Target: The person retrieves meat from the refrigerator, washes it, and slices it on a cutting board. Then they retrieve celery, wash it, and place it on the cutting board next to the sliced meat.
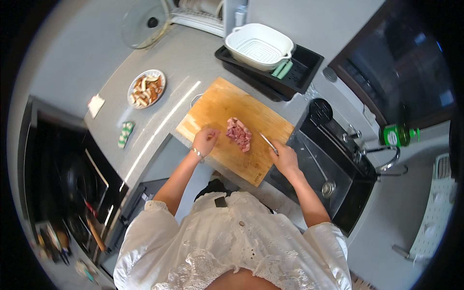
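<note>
A wooden cutting board lies on the counter, its right corner reaching over the sink edge. A small heap of cut raw meat rests near its middle. My right hand grips the handle of a knife, whose blade points towards the board's far side, to the right of the meat. My left hand is over the board's left edge, apart from the meat, its fingers curled; whether they hold anything cannot be told.
Left on the counter are a plate of sliced food and a green-and-white bundle. A white colander sits over a black tray behind the board. The black sink is right, the cooktop far left.
</note>
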`<state>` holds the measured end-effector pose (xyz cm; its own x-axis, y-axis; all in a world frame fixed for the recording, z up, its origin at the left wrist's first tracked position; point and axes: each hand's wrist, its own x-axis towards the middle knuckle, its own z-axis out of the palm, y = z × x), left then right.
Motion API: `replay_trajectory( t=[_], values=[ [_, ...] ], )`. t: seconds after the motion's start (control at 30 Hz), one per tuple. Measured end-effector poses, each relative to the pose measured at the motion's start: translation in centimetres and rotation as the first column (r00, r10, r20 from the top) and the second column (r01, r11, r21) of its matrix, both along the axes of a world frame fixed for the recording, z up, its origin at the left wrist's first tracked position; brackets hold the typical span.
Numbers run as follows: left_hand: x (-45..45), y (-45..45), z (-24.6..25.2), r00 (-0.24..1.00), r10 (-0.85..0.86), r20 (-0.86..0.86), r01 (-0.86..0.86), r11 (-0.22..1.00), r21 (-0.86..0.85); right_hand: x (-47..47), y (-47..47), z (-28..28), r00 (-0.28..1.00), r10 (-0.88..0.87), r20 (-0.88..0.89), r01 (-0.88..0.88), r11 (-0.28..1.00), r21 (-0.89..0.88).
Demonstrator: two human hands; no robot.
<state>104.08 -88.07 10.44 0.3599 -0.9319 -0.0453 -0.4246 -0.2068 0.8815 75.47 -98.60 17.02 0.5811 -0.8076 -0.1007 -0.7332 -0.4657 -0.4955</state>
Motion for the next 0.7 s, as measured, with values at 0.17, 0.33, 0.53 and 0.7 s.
replay_trajectory(
  t=[0.17,0.33,0.53,0.7],
  values=[
    [-2.5,10.4,0.3,0.965,0.240,-0.105,-0.222,0.962,0.158,0.1,-3.0,-3.4,0.989,0.106,0.106,-0.081,0.973,-0.218],
    [-6.0,23.3,-1.7,0.751,0.634,-0.185,-0.563,0.760,0.324,0.4,-3.4,-6.7,0.967,0.230,0.106,-0.196,0.945,-0.260],
    [-11.3,37.5,-5.3,0.443,0.893,-0.077,-0.789,0.430,0.438,1.9,-1.6,-5.4,0.940,0.234,0.250,-0.127,0.917,-0.379],
    [-14.7,45.8,-8.0,0.197,0.975,-0.102,-0.830,0.221,0.512,8.8,7.5,-3.7,0.782,0.323,0.534,-0.342,0.937,-0.066]
  ],
)
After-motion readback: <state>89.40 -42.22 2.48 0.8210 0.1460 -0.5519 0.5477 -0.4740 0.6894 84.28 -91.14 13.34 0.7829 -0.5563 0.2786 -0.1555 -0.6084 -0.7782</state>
